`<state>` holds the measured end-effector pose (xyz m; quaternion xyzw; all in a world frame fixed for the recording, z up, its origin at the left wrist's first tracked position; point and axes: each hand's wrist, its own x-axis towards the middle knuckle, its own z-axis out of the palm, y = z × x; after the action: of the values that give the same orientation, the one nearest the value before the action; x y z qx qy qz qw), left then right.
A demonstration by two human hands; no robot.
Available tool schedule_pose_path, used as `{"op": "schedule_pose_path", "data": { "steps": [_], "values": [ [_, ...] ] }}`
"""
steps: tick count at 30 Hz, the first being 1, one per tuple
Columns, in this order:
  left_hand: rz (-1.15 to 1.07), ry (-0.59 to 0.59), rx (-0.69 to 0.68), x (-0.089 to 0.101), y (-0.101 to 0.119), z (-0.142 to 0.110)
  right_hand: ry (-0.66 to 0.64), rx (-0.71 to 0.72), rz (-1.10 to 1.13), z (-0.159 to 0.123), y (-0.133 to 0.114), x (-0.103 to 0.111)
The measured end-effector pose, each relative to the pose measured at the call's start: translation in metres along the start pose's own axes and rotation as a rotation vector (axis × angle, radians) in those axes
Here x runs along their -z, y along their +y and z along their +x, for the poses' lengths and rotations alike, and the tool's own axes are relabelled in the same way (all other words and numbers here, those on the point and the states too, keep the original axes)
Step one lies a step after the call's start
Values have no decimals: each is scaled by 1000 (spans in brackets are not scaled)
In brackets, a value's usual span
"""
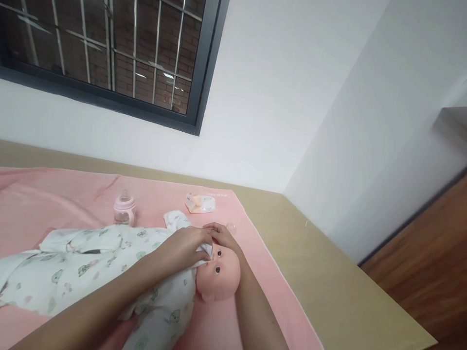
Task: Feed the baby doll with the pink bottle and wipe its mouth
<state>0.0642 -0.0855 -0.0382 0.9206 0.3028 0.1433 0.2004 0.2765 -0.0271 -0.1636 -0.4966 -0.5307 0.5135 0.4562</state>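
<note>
A baby doll (221,274) lies on its back on a pink towel (54,194), head toward the right, dressed in a white printed romper (73,267). My left hand (186,245) is closed, pinching a small white wipe (205,253) against the doll's face near the mouth. My right hand (222,236) comes from the lower right and rests on top of the doll's head, fingers curled over the forehead and meeting the left hand's fingertips.
A pink baby bottle (124,209) stands on the towel behind the doll. A packet of wipes (200,202) lies near the towel's far right corner, with a small clear cap (231,226) beside it. The tan table (328,272) ends at right above a wooden floor (430,272).
</note>
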Motion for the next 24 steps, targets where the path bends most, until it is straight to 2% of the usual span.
{"op": "schedule_pose_path", "data": {
  "steps": [6, 15, 19, 24],
  "values": [
    [-53, 71, -39, -1, -2, 0, 3, -2, 1, 0, 0, 0],
    [-19, 74, -4, 4, 3, -1, 2, 12, -11, -1, -1, 0],
    [23, 77, 44, 11, 0, 0, 4, 29, -12, -2, -4, -1],
    [-5, 75, 29, 15, -4, -1, 6, 33, -3, -3, -5, -2]
  ]
}}
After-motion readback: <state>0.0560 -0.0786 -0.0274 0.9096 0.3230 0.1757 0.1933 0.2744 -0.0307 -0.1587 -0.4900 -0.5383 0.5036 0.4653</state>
